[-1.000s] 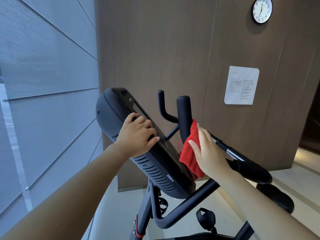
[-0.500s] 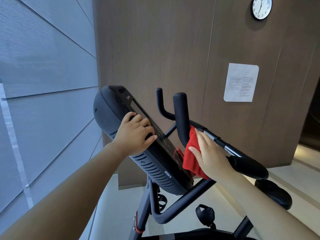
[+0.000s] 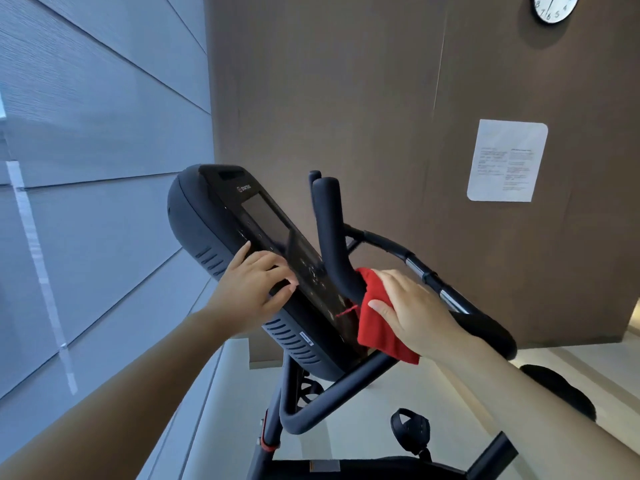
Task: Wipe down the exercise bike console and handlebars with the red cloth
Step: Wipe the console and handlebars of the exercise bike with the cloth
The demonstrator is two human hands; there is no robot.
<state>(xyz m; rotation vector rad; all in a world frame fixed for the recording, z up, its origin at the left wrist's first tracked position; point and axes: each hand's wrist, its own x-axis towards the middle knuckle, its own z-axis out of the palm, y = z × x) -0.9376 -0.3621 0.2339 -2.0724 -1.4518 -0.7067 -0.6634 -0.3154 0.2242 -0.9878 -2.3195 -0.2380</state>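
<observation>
The exercise bike's dark console [image 3: 221, 216] tilts up at the centre, its screen facing right. My left hand [image 3: 254, 289] grips the console's lower left edge, fingers curled over onto the button panel. Right of the console rises a black upright handlebar horn [image 3: 329, 223]. The red cloth [image 3: 377, 327] is pressed against the base of that horn by my right hand [image 3: 412, 313], whose fingers lie fairly straight over the cloth. Part of the cloth hangs below my palm.
A chrome and black side handlebar [image 3: 446, 296] runs right behind my right hand. The bike frame tube [image 3: 332, 393], a pedal [image 3: 410, 427] and the saddle [image 3: 557, 389] lie below. A brown wall with a paper notice [image 3: 507, 161] and clock [image 3: 554, 6] stands behind; grey panels at left.
My right hand has slid the red cloth down the upright horn to its base. My left hand has shifted lower along the console's edge, and the view has moved closer.
</observation>
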